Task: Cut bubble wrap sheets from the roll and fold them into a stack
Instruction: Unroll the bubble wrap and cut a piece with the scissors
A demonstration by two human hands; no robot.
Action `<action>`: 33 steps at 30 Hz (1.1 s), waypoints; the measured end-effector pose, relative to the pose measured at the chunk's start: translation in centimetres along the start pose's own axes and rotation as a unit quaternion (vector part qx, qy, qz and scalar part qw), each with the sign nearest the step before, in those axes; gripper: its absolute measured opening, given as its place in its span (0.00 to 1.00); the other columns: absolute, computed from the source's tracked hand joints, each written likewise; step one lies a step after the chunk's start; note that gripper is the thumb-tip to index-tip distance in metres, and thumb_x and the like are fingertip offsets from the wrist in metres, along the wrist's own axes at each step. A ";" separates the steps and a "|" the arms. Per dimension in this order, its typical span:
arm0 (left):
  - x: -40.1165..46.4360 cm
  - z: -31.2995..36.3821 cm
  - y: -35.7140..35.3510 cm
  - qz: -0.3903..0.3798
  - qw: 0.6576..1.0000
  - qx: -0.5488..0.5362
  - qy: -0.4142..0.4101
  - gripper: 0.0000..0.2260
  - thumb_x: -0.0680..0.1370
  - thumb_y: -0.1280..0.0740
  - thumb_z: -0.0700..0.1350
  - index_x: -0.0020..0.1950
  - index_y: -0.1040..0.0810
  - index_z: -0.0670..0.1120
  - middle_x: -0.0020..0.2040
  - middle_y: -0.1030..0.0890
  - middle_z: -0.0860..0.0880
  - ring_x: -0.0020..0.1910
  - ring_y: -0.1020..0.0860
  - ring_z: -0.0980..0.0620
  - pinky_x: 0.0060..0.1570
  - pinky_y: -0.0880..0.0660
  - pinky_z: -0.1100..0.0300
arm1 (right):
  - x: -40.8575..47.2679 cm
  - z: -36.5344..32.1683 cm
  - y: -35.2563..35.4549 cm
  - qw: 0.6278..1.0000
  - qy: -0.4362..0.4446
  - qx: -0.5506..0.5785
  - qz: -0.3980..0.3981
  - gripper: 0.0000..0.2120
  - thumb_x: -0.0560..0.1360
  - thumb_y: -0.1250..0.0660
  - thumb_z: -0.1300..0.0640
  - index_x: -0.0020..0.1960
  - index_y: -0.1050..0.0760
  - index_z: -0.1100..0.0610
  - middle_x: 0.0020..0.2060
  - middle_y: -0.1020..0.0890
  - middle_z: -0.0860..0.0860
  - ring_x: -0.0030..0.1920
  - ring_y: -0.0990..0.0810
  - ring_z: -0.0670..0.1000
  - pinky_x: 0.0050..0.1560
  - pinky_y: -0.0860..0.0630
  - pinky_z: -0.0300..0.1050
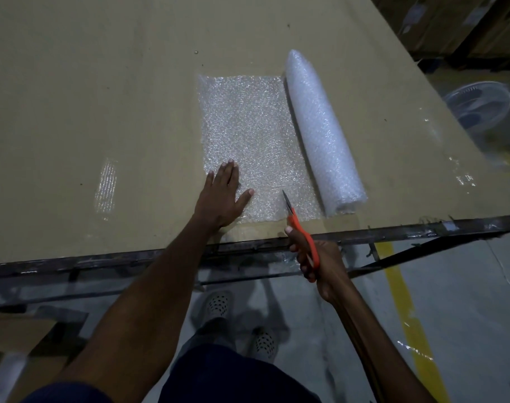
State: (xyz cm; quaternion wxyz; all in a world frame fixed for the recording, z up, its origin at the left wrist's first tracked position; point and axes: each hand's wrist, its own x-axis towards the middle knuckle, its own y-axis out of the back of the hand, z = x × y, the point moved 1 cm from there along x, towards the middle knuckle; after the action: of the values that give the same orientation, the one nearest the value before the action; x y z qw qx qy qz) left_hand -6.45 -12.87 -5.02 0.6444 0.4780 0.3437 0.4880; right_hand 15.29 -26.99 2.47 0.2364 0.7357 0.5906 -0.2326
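Note:
A white bubble wrap roll (320, 132) lies on the brown table (87, 82), right of centre. An unrolled sheet (248, 126) stretches flat to its left. My left hand (223, 196) presses flat on the sheet's near left corner, fingers straight. My right hand (317, 257) grips orange-handled scissors (297, 222) at the table's near edge. The blades point up onto the sheet's near edge, close to the roll.
A strip of clear tape (106, 186) is stuck on the table to the left. The table's dark metal edge (393, 232) runs in front of me. A fan (480, 104) stands on the floor beyond the right side. Cardboard (18, 338) lies at lower left.

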 end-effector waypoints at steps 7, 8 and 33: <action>0.1 0.0 0.0 0.002 1.000 -0.005 0.000 0.38 0.81 0.55 0.66 0.82 0.50 0.40 0.82 0.50 0.43 0.81 0.53 0.47 0.78 0.56 0.47 | 0.5 -0.9 -1.0 1.000 0.002 0.006 -0.005 0.21 0.69 0.20 0.45 0.42 0.20 0.63 0.25 0.29 0.52 0.21 0.35 0.46 0.22 0.43 0.36; 0.1 -0.1 0.0 0.003 1.000 -0.006 -0.001 0.38 0.81 0.56 0.66 0.82 0.50 0.40 0.82 0.50 0.43 0.81 0.53 0.47 0.78 0.56 0.47 | 0.5 -0.8 -0.9 1.000 0.004 0.007 -0.007 0.21 0.69 0.21 0.45 0.42 0.20 0.63 0.25 0.30 0.52 0.22 0.35 0.47 0.22 0.43 0.36; 0.1 -0.2 -0.4 0.011 1.000 0.013 0.001 0.39 0.80 0.57 0.66 0.81 0.47 0.39 0.82 0.48 0.42 0.81 0.51 0.45 0.78 0.53 0.45 | 0.9 -2.6 -1.6 1.000 -0.001 -0.008 -0.006 0.22 0.67 0.21 0.39 0.37 0.20 0.58 0.26 0.27 0.52 0.23 0.34 0.47 0.23 0.42 0.36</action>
State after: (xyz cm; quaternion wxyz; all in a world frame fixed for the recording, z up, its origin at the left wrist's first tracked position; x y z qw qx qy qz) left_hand -6.49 -12.76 -5.42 0.6325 0.4895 0.3458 0.4908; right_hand 14.02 -24.40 3.77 0.2413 0.7300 0.5965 -0.2304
